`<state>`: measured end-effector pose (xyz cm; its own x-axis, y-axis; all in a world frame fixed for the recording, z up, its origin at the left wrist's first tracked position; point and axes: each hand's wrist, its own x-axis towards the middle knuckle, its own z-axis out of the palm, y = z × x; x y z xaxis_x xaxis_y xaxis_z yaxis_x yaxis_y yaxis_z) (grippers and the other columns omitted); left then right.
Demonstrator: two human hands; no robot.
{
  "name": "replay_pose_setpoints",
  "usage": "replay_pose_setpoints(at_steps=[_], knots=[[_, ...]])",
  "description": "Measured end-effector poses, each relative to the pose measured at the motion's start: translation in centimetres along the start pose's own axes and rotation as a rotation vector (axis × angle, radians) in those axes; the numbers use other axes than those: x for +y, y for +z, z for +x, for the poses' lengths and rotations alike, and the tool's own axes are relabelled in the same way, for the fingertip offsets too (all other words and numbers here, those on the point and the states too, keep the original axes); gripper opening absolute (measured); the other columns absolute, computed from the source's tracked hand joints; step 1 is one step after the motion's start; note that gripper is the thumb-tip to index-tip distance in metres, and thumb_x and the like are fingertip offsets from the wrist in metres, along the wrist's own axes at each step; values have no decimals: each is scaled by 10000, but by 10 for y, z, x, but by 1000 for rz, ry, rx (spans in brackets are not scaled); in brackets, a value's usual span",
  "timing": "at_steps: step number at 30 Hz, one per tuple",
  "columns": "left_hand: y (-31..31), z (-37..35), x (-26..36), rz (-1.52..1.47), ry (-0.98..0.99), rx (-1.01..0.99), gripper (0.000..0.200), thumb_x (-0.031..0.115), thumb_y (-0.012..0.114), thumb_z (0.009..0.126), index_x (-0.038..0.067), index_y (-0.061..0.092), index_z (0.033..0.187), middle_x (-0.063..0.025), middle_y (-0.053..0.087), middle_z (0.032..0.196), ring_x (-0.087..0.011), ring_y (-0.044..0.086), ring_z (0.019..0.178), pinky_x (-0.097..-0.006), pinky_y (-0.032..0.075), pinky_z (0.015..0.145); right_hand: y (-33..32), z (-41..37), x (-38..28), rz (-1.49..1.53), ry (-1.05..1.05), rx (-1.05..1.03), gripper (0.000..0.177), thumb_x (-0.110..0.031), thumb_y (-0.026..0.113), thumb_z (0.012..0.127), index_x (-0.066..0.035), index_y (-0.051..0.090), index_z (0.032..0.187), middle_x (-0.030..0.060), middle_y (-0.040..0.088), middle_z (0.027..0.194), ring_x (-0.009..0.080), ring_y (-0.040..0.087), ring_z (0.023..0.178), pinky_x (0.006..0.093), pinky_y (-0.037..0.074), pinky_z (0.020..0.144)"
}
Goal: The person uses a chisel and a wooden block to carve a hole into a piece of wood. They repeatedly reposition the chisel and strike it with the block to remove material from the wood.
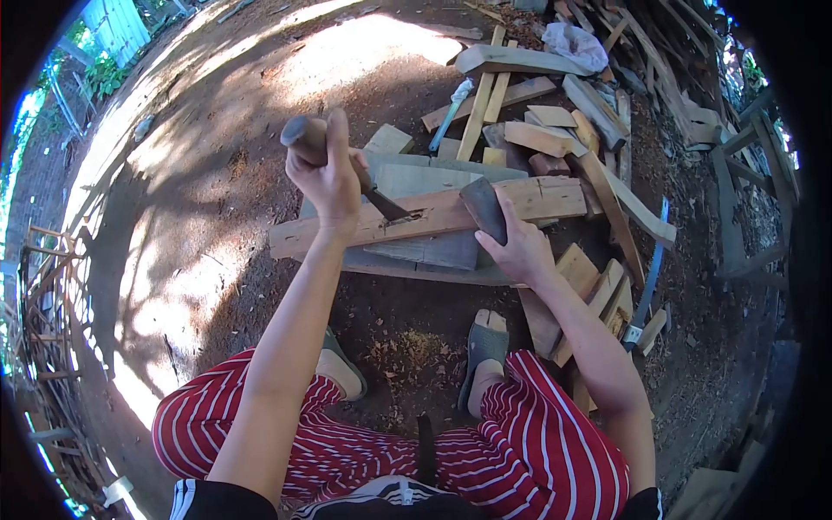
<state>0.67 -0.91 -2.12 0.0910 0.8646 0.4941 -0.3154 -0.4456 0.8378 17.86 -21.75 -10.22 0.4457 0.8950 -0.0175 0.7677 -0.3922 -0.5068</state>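
My left hand is wrapped round the wooden handle of a chisel. The blade slants down to a rough notch in a long wooden beam, its tip at the notch. My right hand holds a dark block-like tool against or just above the beam, right of the notch; its full shape is partly hidden by my fingers. The beam lies across a grey plank bench in front of my feet.
Wood offcuts are piled behind and right of the bench. A blue-handled tool lies behind it, and a blue saw at the right. A plastic bag rests at the back. Wooden frames stand far right.
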Motion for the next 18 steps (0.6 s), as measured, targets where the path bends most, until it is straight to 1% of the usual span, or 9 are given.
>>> replay_pose_setpoints(at_steps=[2,3,5,6,8,12,14,16,18], knots=[[6,5,2,-191,-91,34,251,174,739,875,39,534,821,-16,562,665,-92,571,491,-242,445,411,-2,0,2,3,-21,21,832,-414,649,860,-175,210,1525,283,677,938,482,662,855,543,530,776],[7,4,5,-187,-93,53,251,174,739,875,39,534,821,-16,562,665,-92,571,491,-242,445,411,-5,-1,-1,9,-12,5,829,-412,648,861,-174,212,1525,287,676,936,484,661,856,544,528,776],[10,2,12,-150,-112,-40,242,170,729,873,39,537,807,-11,560,648,-83,557,484,-250,443,413,-6,0,-5,23,-3,-12,827,-410,647,863,-172,214,1526,291,675,934,485,660,858,545,527,775],[11,0,11,-147,-113,-35,242,170,729,873,39,537,807,-11,560,648,-83,557,484,-250,443,413,-7,0,-4,24,10,-23,825,-407,648,864,-176,214,1526,296,673,939,488,659,861,546,526,775],[11,-5,8,-70,-117,-44,152,118,679,892,53,548,851,-8,516,604,-83,497,469,-267,451,426,-6,0,-4,24,26,-36,823,-403,649,864,-179,214,1526,301,671,944,490,658,863,547,524,775],[13,-6,8,-32,-114,-53,151,114,686,883,50,559,835,-9,518,607,-84,508,475,-268,452,427,-7,-1,-4,19,26,-27,815,-396,654,863,-191,220,1522,309,668,972,497,654,864,547,523,773],[14,-8,5,-5,-77,-64,164,107,695,873,48,557,809,-11,525,611,-85,528,489,-267,454,427,-7,-1,-5,23,15,-30,814,-397,654,863,-195,221,1522,312,667,977,498,653,864,547,523,772],[13,-12,1,12,-22,-59,166,99,701,867,54,559,793,-11,553,645,-89,545,500,-264,451,444,-5,-1,-5,59,-11,14,813,-417,649,863,-196,224,1520,313,666,998,500,651,870,547,522,772],[15,-24,3,-39,-74,-101,149,91,729,816,68,583,798,9,607,719,-69,568,654,-255,455,606,-4,-1,-6,61,-7,10,811,-414,649,863,-197,226,1520,312,666,1004,503,650,880,546,520,790]])
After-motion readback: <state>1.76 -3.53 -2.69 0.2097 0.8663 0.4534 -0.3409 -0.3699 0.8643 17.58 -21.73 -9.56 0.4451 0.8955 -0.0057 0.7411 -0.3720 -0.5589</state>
